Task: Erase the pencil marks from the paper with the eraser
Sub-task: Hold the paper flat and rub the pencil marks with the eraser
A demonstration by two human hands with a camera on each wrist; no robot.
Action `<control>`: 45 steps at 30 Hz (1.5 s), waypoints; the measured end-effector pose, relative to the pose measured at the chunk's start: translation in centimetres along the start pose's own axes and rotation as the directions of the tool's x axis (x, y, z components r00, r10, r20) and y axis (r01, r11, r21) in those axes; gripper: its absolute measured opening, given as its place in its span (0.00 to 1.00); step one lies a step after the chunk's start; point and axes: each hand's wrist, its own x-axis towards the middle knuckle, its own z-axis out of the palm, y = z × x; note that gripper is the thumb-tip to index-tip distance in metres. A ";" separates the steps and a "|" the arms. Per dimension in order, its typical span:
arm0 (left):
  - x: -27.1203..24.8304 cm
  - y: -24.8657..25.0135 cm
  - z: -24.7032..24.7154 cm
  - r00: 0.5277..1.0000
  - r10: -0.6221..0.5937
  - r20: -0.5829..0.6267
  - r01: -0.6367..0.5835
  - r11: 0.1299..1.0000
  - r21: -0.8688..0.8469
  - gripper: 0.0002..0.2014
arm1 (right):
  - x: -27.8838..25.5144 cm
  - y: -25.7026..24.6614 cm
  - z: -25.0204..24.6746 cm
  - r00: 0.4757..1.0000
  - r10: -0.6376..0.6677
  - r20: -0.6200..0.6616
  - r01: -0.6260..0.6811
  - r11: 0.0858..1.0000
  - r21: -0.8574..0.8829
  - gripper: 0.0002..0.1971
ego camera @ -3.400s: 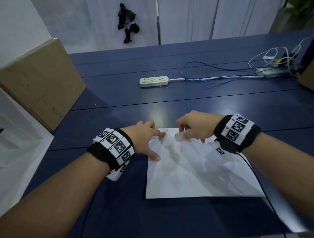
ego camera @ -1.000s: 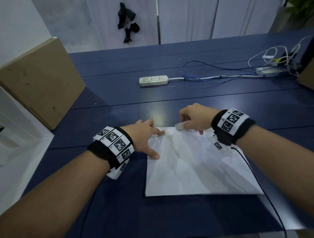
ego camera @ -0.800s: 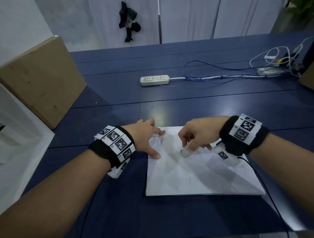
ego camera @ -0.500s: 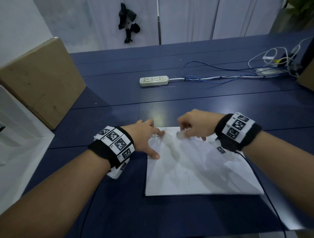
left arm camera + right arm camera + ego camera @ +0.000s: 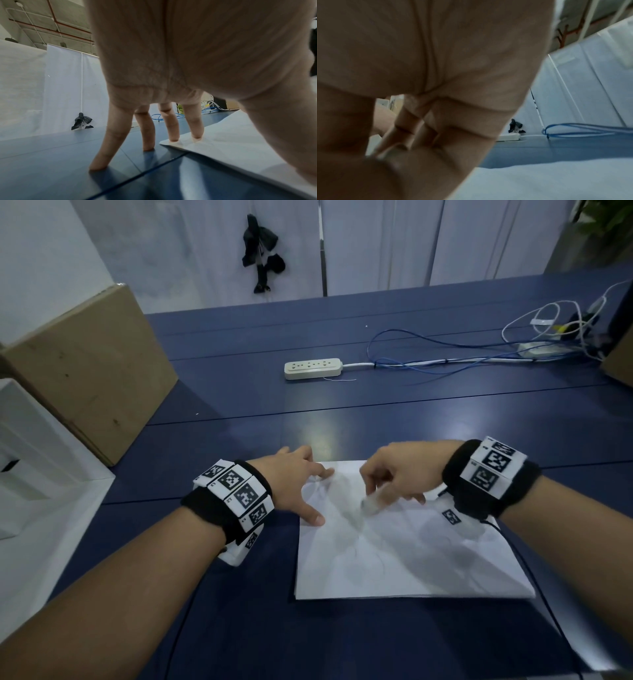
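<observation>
- The white sheet of paper (image 5: 404,556) lies flat on the dark blue desk (image 5: 376,412), directly below the head camera's centre. Faint grey pencil marks (image 5: 368,546) run through its middle; they are too pale to trace fully.
- The small whitish eraser (image 5: 371,503) sits on the paper's upper half, pinched in the curled fingers of the right hand (image 5: 400,470). The right wrist view is blurred, so the exact finger placement cannot be told.
- The left hand (image 5: 291,477) is spread open at the sheet's ten o'clock corner. In the left wrist view two fingertips (image 5: 174,139) press the paper's edge and the others stand on the desk beside it.
- Judgement: the rubbing is mid-way, since marks remain toward six o'clock of the eraser.
- To do it well: keep strokes short and run them away from the pinning hand, so the sheet is pulled taut rather than buckled. The paper already looks creased, so light pressure is safer, and the left hand may need shifting nearer as work moves down.
- Further out: a beige power strip (image 5: 312,368) at twelve o'clock, blue cables (image 5: 428,364) toward two o'clock, and a brown cardboard box (image 5: 89,364) at ten o'clock.
</observation>
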 end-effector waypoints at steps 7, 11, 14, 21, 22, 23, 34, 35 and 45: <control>0.0 0.0 -0.1 1.000 -0.003 0.000 0.003 1.000 -0.011 0.47 | 1.6 0.3 -1.8 0.942 0.095 -0.321 -0.153 0.975 -0.160 0.14; 0.1 -0.1 0.0 1.000 -0.003 0.004 0.003 1.000 -0.005 0.48 | 0.1 0.0 -0.4 0.999 0.009 -0.038 -0.010 1.000 -0.022 0.15; 0.1 0.0 0.0 1.000 0.002 0.005 -0.002 1.000 0.005 0.48 | -0.3 -0.6 0.1 0.996 0.009 0.083 -0.008 1.000 -0.008 0.17; 0.2 -0.1 0.0 1.000 -0.002 0.000 0.002 1.000 -0.012 0.47 | 1.0 0.4 -0.8 0.973 0.040 -0.225 -0.066 0.992 -0.108 0.15; 0.2 -0.2 0.1 1.000 -0.003 0.003 0.003 1.000 -0.013 0.48 | 0.6 0.2 -0.4 0.991 0.009 -0.134 -0.021 0.996 -0.091 0.15; 0.2 -0.2 0.1 1.000 -0.004 0.008 0.004 1.000 -0.011 0.48 | 0.1 -0.2 0.0 0.999 -0.010 -0.031 0.008 0.998 -0.068 0.15; 0.4 -0.3 0.2 1.000 -0.003 0.001 0.003 1.000 -0.014 0.48 | 0.7 0.1 -0.5 0.991 0.008 -0.131 -0.021 0.995 -0.101 0.16; 0.3 -0.3 0.1 1.000 -0.002 0.004 0.002 1.000 -0.011 0.48 | 0.2 -0.2 -0.2 0.999 -0.006 -0.042 0.002 0.996 -0.084 0.16; 0.2 -0.2 0.2 1.000 -0.006 -0.006 0.006 1.000 -0.010 0.48 | 0.2 0.3 -0.7 0.974 0.043 -0.224 -0.076 0.987 -0.141 0.16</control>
